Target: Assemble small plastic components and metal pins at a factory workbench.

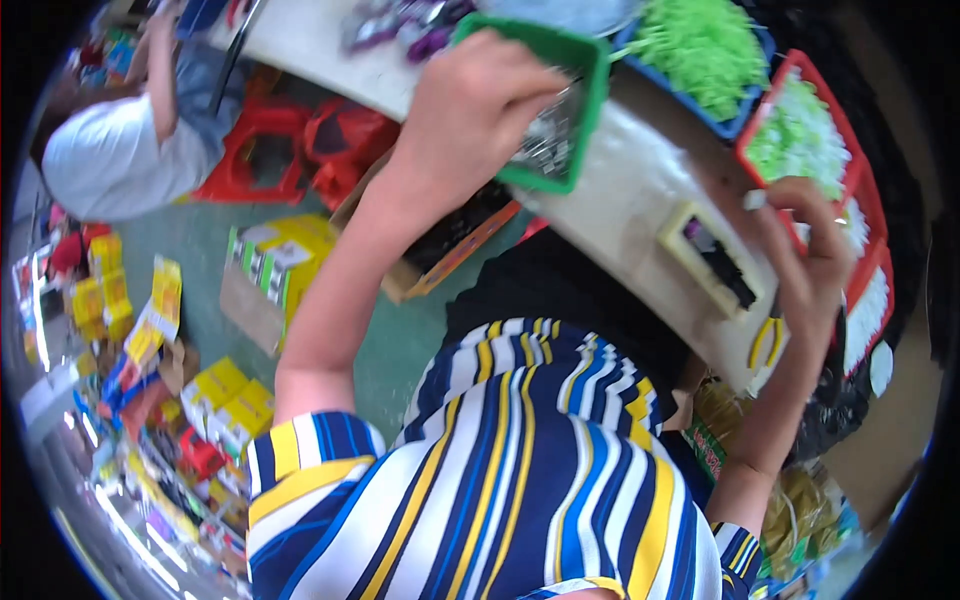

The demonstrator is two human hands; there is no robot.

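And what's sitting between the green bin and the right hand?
A cream block holding a dark piece, on the white tabletop between the green bin and the right hand; the head view shows it.

green floor (388, 365) | pale worktable (632, 170) | red plastic stool (280, 116) | bright light strips (122, 535), lower left

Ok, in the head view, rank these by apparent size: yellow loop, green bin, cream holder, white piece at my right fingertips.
Largest to smallest:
1. Green bin
2. Cream holder
3. Yellow loop
4. White piece
No two look alike in size.
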